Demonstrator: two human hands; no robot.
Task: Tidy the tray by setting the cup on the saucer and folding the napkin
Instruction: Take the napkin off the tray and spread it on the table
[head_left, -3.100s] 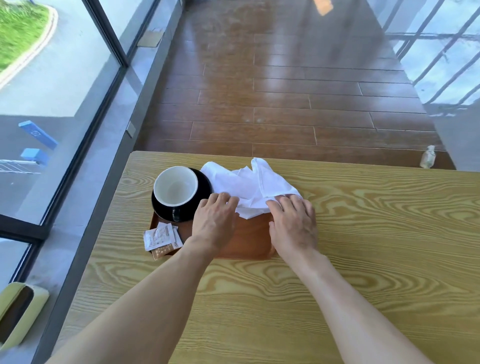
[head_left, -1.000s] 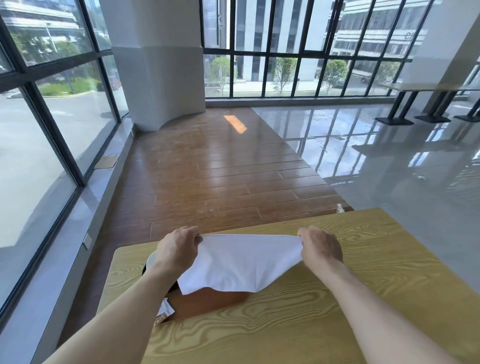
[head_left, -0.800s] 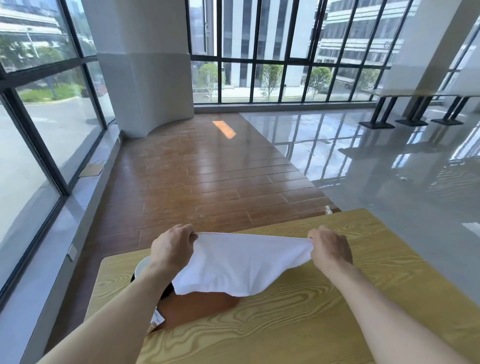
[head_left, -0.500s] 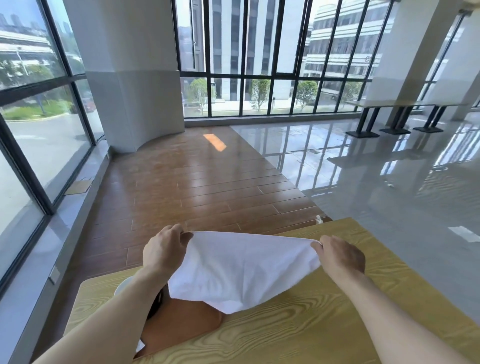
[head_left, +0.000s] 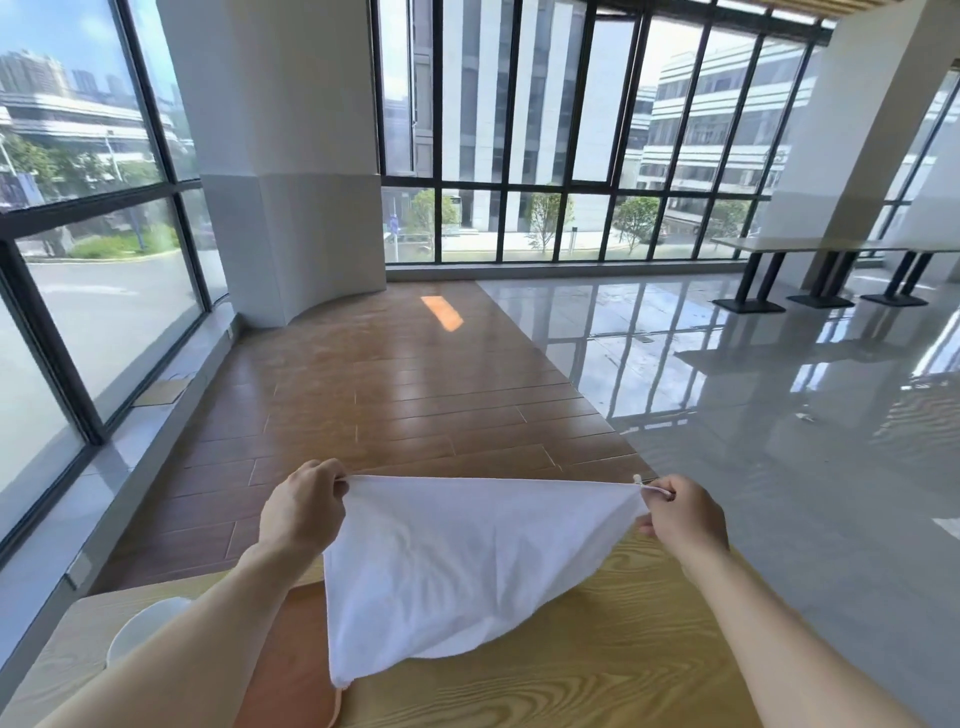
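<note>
Napkin (head_left: 457, 561) stretched taut; left hand (head_left: 304, 512), right hand (head_left: 683, 519) grip corners | cup (head_left: 143, 626) mostly hidden; saucer unseen

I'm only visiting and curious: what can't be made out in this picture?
Head view only:
- Cup: only a white rim shows; the left forearm hides the rest, and the saucer cannot be seen.
- Tray: partly covered by the napkin and arm, cut off by the bottom edge.
- Napkin's far side: hidden.
</note>
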